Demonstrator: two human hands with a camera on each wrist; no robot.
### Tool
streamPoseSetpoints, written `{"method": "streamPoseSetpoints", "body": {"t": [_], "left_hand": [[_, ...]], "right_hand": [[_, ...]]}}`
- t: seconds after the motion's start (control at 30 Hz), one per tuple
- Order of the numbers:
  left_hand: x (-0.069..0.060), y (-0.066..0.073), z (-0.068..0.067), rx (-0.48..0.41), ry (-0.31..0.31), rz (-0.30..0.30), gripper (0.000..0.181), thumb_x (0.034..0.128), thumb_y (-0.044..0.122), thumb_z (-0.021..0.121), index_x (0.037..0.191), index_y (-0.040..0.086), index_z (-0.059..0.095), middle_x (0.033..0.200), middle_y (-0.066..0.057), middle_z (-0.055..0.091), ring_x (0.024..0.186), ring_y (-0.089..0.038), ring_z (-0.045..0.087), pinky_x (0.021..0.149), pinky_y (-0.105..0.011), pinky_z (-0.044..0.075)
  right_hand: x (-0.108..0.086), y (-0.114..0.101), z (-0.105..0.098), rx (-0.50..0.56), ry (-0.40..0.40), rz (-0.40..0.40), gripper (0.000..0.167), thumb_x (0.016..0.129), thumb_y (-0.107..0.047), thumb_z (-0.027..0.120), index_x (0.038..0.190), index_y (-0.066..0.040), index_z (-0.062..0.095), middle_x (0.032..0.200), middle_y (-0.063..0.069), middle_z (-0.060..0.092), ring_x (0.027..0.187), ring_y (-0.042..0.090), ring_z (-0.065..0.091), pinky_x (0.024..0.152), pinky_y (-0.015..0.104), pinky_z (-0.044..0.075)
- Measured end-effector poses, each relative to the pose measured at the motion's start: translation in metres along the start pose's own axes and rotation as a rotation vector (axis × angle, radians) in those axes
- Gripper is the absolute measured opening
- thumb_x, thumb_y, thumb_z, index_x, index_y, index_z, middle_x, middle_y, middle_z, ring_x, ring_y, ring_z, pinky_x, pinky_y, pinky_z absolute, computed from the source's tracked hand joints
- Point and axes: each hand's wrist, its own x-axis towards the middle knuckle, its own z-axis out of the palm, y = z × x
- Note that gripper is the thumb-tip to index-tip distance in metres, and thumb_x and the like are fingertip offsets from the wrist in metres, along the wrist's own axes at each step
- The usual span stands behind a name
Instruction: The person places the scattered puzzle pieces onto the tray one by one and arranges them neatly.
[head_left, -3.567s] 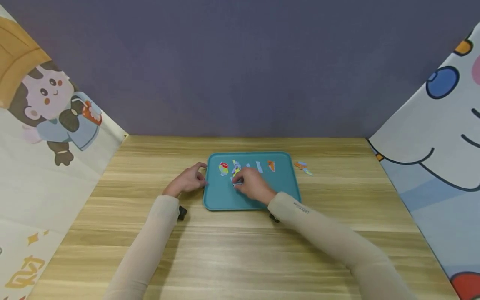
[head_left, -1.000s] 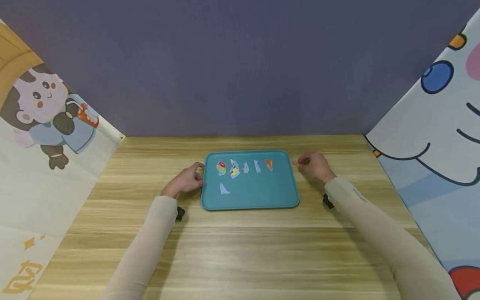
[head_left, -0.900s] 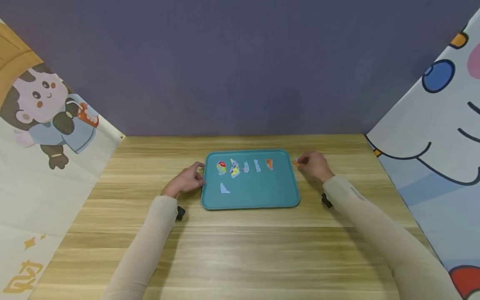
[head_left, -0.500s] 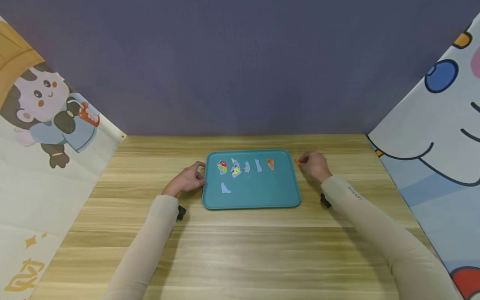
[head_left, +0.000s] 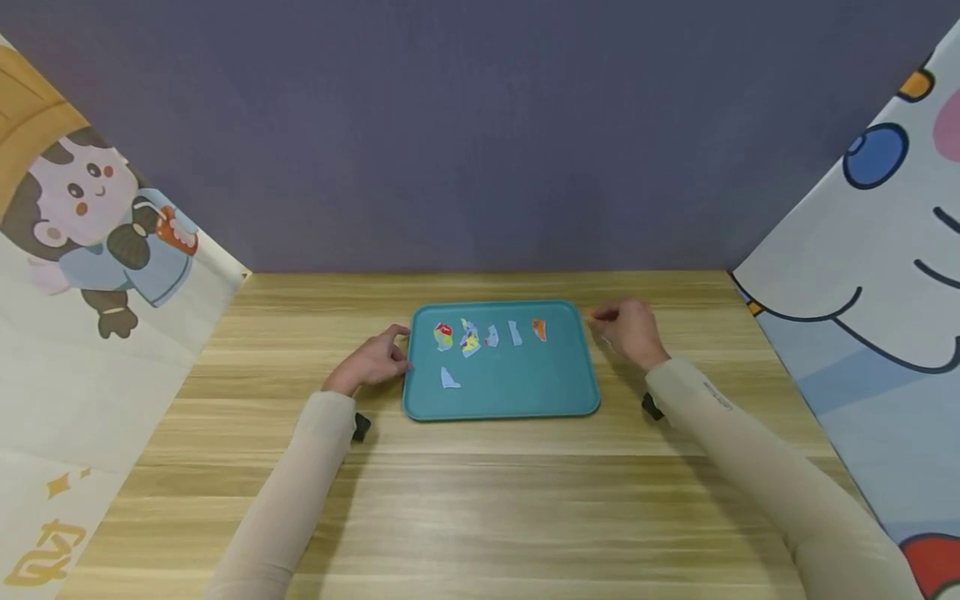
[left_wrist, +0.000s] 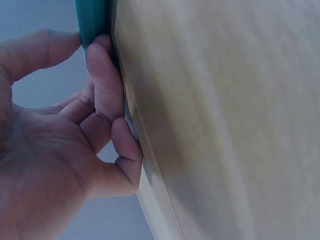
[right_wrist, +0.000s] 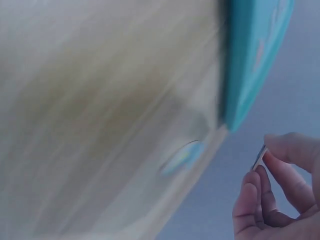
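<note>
My right hand (head_left: pixel 628 332) is just beyond the tray's right edge, pinching a flat orange piece (head_left: pixel 590 313) between thumb and fingertips. In the right wrist view the held piece (right_wrist: pixel 258 157) is edge-on, above the table. Below it lies a pale blue piece with yellow (right_wrist: pixel 184 157), mostly hidden by the hand in the head view. My left hand (head_left: pixel 369 362) holds the left rim of the teal tray (head_left: pixel 502 414); in the left wrist view its fingers (left_wrist: pixel 103 75) are bent against that rim.
Irregular printed pieces form a row on the tray: red-yellow (head_left: pixel 443 337), yellow-purple (head_left: pixel 470 342), two pale blue ones, and an orange one (head_left: pixel 539 330). A pale L-shaped piece (head_left: pixel 449 379) lies below them. A dark wall (head_left: pixel 487 150) stands behind the wooden table (head_left: pixel 480 508).
From over the tray, my right hand has moved right and picked up the orange piece beside it. The pale L-shaped piece now lies uncovered at the tray's lower left. My left hand stays put.
</note>
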Motion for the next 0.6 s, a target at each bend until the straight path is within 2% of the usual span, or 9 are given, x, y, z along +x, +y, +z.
{"method": "streamPoseSetpoints", "body": {"t": [0.17, 0.27, 0.37, 0.6], "left_hand": [[-0.001, 0.001, -0.001, -0.002, -0.003, 0.004, 0.065, 0.0888, 0.014, 0.064, 0.142, 0.003, 0.029, 0.097, -0.013, 0.064, 0.086, -0.024, 0.059, 0.079, -0.041, 0.047], [-0.001, 0.001, -0.001, -0.002, 0.000, -0.001, 0.065, 0.0886, 0.014, 0.064, 0.142, 0.003, 0.029, 0.096, -0.013, 0.064, 0.085, -0.024, 0.059, 0.079, -0.041, 0.047], [-0.001, 0.000, -0.001, 0.002, 0.002, 0.006, 0.064, 0.0886, 0.014, 0.064, 0.142, 0.003, 0.029, 0.096, -0.013, 0.065, 0.085, -0.024, 0.060, 0.079, -0.041, 0.047], [-0.001, 0.000, 0.000, 0.002, 0.007, 0.001, 0.064, 0.0891, 0.015, 0.064, 0.142, 0.004, 0.029, 0.098, -0.014, 0.064, 0.087, -0.025, 0.059, 0.080, -0.042, 0.047]], "right_hand": [[-0.007, -0.021, 0.002, 0.014, 0.050, -0.123, 0.013, 0.084, -0.009, 0.072, 0.094, -0.001, 0.074, 0.092, 0.014, 0.069, 0.080, 0.026, 0.063, 0.067, 0.040, 0.051], [-0.012, -0.034, 0.007, 0.006, 0.049, -0.192, 0.012, 0.083, -0.009, 0.073, 0.092, -0.002, 0.075, 0.091, 0.013, 0.068, 0.079, 0.025, 0.063, 0.066, 0.038, 0.052], [-0.018, -0.047, 0.015, 0.007, 0.028, -0.236, 0.011, 0.081, -0.007, 0.074, 0.090, -0.002, 0.075, 0.088, 0.011, 0.067, 0.080, 0.026, 0.063, 0.067, 0.038, 0.051], [-0.029, -0.073, 0.040, 0.000, -0.044, -0.280, 0.010, 0.079, -0.005, 0.076, 0.089, -0.005, 0.076, 0.084, 0.005, 0.066, 0.080, 0.022, 0.061, 0.069, 0.035, 0.050]]}}
